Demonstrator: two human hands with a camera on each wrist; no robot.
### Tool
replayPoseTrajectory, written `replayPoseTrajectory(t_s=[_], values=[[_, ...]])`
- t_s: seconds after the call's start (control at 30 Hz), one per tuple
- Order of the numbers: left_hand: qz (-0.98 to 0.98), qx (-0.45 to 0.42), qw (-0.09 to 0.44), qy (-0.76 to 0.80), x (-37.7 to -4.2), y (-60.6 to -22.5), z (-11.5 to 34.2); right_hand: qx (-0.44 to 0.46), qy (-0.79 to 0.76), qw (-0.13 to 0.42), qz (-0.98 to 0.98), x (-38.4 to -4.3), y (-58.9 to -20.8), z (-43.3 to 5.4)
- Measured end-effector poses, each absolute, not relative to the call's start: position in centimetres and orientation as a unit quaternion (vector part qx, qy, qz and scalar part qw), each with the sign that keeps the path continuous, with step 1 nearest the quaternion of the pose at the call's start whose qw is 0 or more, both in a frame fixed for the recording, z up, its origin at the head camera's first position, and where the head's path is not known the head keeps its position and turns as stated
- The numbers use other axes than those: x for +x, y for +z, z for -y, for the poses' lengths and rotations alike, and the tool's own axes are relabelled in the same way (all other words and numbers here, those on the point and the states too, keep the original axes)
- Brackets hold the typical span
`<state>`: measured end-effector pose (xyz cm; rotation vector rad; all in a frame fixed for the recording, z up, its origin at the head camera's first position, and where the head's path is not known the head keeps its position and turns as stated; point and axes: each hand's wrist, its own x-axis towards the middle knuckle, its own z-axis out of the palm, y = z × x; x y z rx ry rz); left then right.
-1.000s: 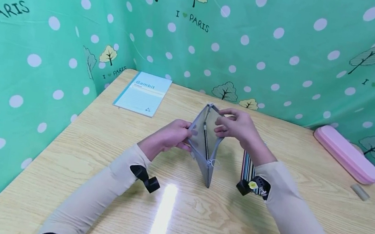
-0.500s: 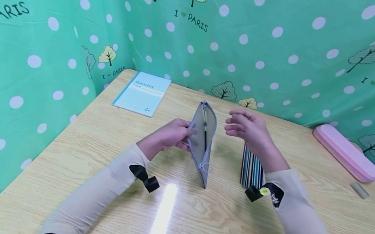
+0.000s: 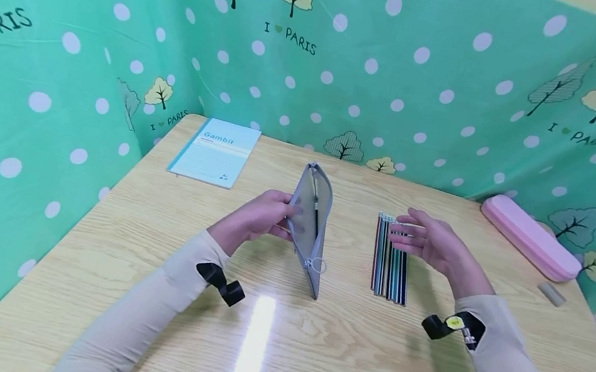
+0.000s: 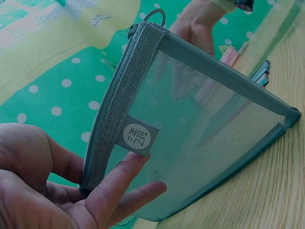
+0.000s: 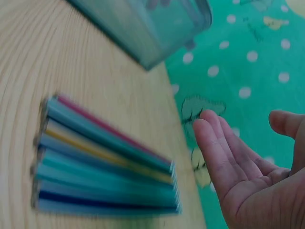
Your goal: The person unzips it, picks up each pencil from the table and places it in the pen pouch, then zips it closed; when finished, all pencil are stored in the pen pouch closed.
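My left hand pinches the side of a grey mesh zipper pouch and holds it on edge over the table. The pouch gapes open at its zipper, which has a ring pull; a white round label is on its side. Several striped pencils lie side by side on the table to the right of the pouch. Above the far end of these pencils hovers my right hand, fingers extended and holding nothing. In the right wrist view its fingers are apart from the pencils.
At the back left of the wooden table lies a light blue notebook. A pink pencil case is at the back right, with a small grey eraser-like block in front of it. A patterned green cloth hangs behind the table.
My right hand has let go of the pouch's edge and moved right, over the pencils. The left hand keeps its hold on the pouch. The head view has shifted slightly.
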<state>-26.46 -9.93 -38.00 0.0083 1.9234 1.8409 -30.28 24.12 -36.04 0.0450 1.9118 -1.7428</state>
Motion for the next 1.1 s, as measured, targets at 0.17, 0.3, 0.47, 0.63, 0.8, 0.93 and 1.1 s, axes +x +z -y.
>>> replayPoseTrajectory(t_s=[0.17, 0.3, 0.47, 0.63, 0.8, 0.93, 1.1], values=[[-0.698, 0.002, 0.240, 0.675, -26.5, -37.9, 10.0, 0.039, -0.633, 0.281, -0.720, -30.6, -37.1, -26.2], [-0.698, 0.001, 0.235, 0.677, -26.3, -37.9, 10.2, 0.057, -0.631, 0.280, -0.721, -30.9, -38.0, -27.3], [-0.698, -0.003, 0.236, 0.676, -25.9, -38.2, 10.5, 0.067, -0.626, 0.286, -0.723, -31.1, -39.3, -28.2], [-0.698, -0.005, 0.236, 0.676, -25.6, -38.5, 10.6, 0.077, -0.625, 0.290, -0.720, -31.2, -40.2, -28.8], [-0.700, 0.001, 0.233, 0.675, -25.6, -38.4, 10.6, 0.077, -0.622, 0.293, -0.722, -31.3, -40.6, -29.0], [-0.700, 0.005, 0.233, 0.675, -25.6, -38.1, 10.5, 0.074, -0.616, 0.284, -0.731, -31.4, -40.8, -28.9], [-0.700, 0.006, 0.236, 0.674, -25.7, -37.8, 10.1, 0.087, -0.593, 0.261, -0.757, -31.3, -41.1, -28.7]])
